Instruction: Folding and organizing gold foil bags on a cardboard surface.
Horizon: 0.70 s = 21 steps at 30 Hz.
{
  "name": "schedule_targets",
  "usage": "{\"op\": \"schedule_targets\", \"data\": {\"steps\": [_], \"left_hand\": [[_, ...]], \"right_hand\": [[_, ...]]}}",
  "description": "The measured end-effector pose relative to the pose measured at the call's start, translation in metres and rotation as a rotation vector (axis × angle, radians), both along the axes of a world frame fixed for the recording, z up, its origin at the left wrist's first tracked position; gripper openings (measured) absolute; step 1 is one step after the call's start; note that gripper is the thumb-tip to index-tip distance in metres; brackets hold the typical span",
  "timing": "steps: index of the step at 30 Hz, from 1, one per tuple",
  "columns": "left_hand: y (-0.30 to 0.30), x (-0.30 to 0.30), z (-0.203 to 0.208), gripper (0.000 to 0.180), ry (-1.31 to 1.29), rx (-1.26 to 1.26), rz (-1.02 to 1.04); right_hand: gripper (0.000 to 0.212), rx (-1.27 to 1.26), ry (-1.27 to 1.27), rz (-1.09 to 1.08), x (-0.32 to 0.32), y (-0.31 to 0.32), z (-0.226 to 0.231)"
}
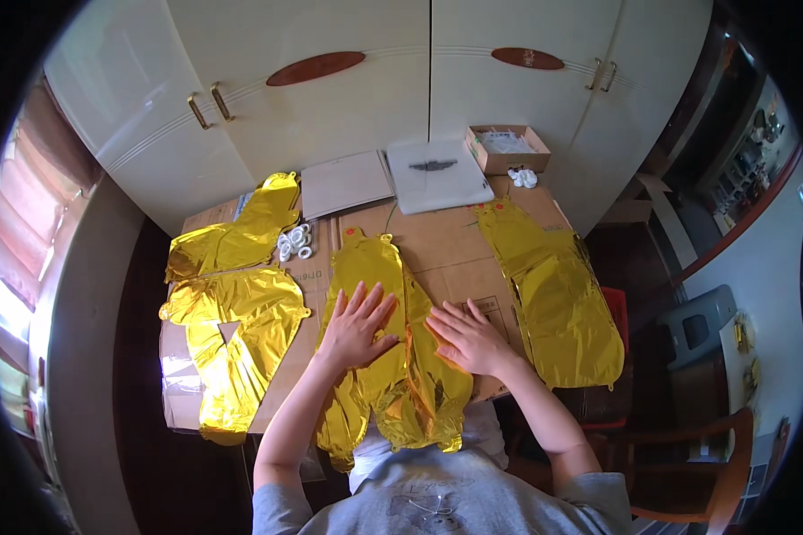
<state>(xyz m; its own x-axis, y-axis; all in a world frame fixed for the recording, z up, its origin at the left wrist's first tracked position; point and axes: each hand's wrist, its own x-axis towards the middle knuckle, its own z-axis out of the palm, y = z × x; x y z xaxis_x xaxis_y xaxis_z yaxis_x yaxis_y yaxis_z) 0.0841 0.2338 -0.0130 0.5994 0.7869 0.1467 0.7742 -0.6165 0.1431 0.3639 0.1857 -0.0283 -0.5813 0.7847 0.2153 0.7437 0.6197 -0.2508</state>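
Left hand [359, 328], right hand [471, 339]: open, on middle gold foil [364, 267]
Near edge: foil overhangs counter [285, 379]
Open room: cardboard [446, 254] right of foil
Hidden: foil beneath palms

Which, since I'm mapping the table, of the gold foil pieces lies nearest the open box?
The rightmost foil piece, its far end reaching near the open box; the middle foil and the left foil pieces lie farther from it.

So the cardboard [439, 254] has dark printed lettering [310, 275], the gray shirt [375, 504] on its near side has some faint letters [430, 489], and the pale panel [442, 190] at its far edge sports a dark winged emblem [434, 166].
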Motion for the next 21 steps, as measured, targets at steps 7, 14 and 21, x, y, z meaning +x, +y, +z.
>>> {"op": "schedule_targets", "data": {"steps": [7, 14, 21], "left_hand": [[-0.0017, -0.0003, -0.0099, 0.076, 0.043, 0.011, 0.016], [-0.0043, -0.0030, -0.0107, 0.077, 0.046, 0.005, 0.043], [-0.0060, -0.0077, -0.0102, 0.076, 0.054, 0.005, 0.053]], "right_hand": [[0.063, 0.056, -0.064, -0.028, -0.0060, -0.0036, -0.0067], [0.064, 0.058, -0.065, -0.045, -0.0056, -0.0064, -0.0062], [0.065, 0.037, -0.044, -0.083, -0.0071, -0.0115, -0.0070]]}}
